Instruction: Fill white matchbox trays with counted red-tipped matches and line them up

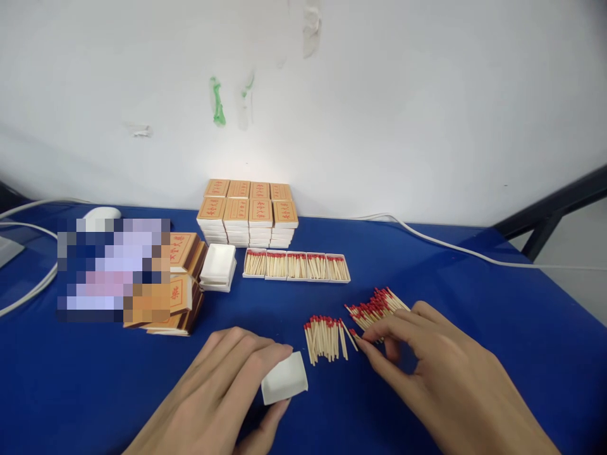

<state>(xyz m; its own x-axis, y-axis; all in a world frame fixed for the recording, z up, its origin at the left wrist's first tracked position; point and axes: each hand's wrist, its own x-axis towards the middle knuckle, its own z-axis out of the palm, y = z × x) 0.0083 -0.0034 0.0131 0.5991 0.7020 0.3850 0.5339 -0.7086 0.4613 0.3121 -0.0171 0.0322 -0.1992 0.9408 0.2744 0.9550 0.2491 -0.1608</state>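
Note:
My left hand [227, 385] grips a white matchbox tray [285, 380] by its sides, tilted so that its bare inside faces up. Thumb and forefinger of my right hand [427, 360] are pinched on a match [355, 335], only its red head end clearly showing. Just left of those fingers lies a row of loose red-tipped matches [326, 338], heads pointing away from me. A larger heap of matches [374, 306] lies behind my right fingertips, partly hidden by the hand.
Several trays filled with matches [296, 266] stand in a line. Left of them are stacked white trays [219, 262] and a pile of matchbox sleeves [183, 294]. Stacked matchboxes [249, 208] stand by the wall [379, 114]. A white cable [441, 246] crosses the blue table [512, 316].

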